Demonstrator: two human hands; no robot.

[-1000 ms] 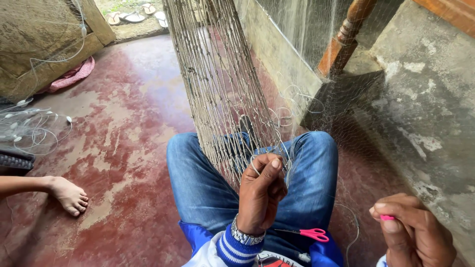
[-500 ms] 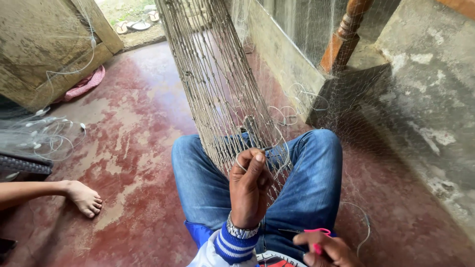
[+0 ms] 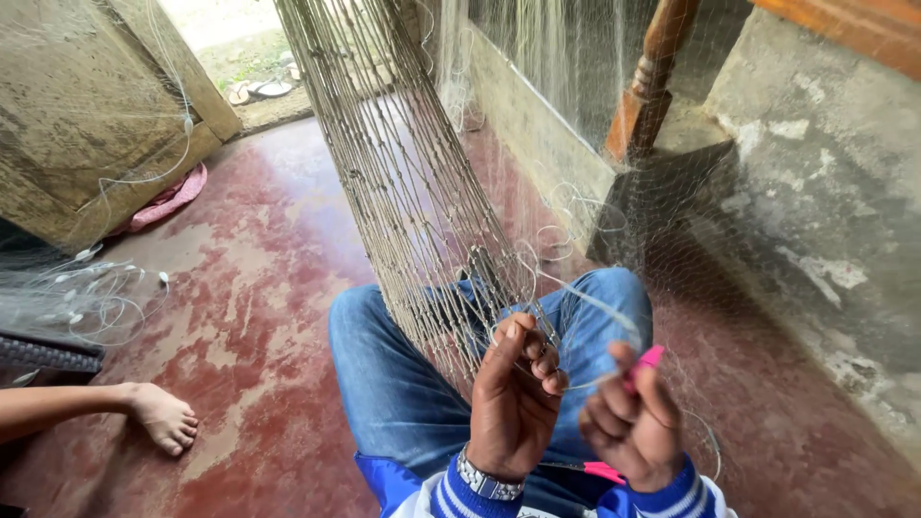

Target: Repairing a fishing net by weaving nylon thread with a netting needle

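A long grey fishing net (image 3: 384,182) hangs stretched from the top of the view down to my lap. My left hand (image 3: 513,403) grips its lower end above my knees, fingers curled round the mesh and a loop of clear line. My right hand (image 3: 633,422) is close beside it, pinching a small pink netting needle (image 3: 645,363) that sticks up between thumb and fingers. A thin clear line (image 3: 595,307) runs from the net toward the needle. Pink-handled scissors (image 3: 602,471) lie on my lap, mostly hidden by my right hand.
I sit on a worn red floor (image 3: 259,288) in blue jeans. Another person's bare foot (image 3: 161,417) rests at the left. Loose net with floats (image 3: 86,297) lies at far left. A concrete wall (image 3: 825,192) and a wooden post (image 3: 648,86) stand to the right.
My right hand has risen from the lower right edge up beside my left hand, bringing the pink needle to the net. The left hand has kept its grip on the net.
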